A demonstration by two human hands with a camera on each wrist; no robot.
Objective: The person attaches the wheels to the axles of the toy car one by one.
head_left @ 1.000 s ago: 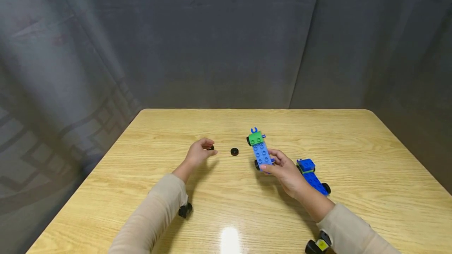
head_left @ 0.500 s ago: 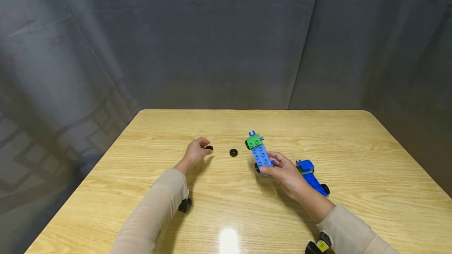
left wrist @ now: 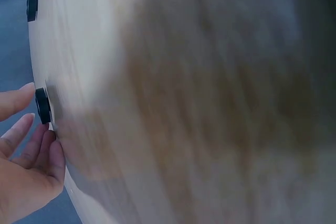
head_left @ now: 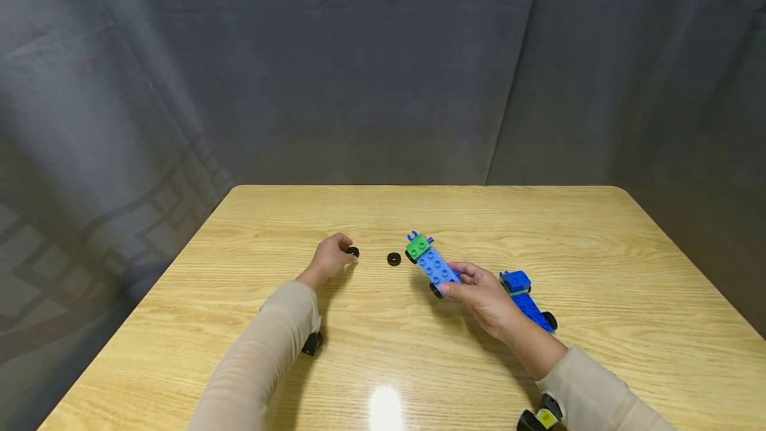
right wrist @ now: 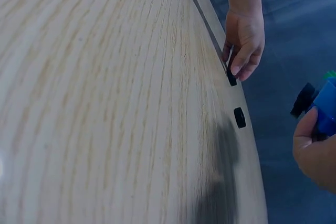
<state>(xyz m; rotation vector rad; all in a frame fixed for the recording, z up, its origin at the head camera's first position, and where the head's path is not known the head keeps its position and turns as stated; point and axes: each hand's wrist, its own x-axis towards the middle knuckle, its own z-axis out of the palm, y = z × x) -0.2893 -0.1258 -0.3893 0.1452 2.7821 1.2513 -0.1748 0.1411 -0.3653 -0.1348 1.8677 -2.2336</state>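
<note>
My left hand (head_left: 330, 259) has thumb and fingers curled about a small black toy wheel (head_left: 353, 252) on the wooden table; in the left wrist view this wheel (left wrist: 43, 106) sits between the fingertips. Slightly to its right lies a second black wheel (head_left: 393, 259). My right hand (head_left: 487, 298) grips the rear of a toy brick car (head_left: 435, 267) above the table. The car has a light blue studded base, a green front brick, a blue hook, black wheels along its left side and blue axle pegs on its right.
A darker blue toy brick car (head_left: 526, 301) with black wheels stands on the table (head_left: 383, 338) beside my right wrist. Grey curtains (head_left: 359, 72) hang behind the table's far edge. Black cameras are strapped under both sleeves.
My left hand has drawn back slightly to the left, its fingers coming in around the wheel. The held car has tipped with its green front swinging left and lower. Both wheels stay put.
</note>
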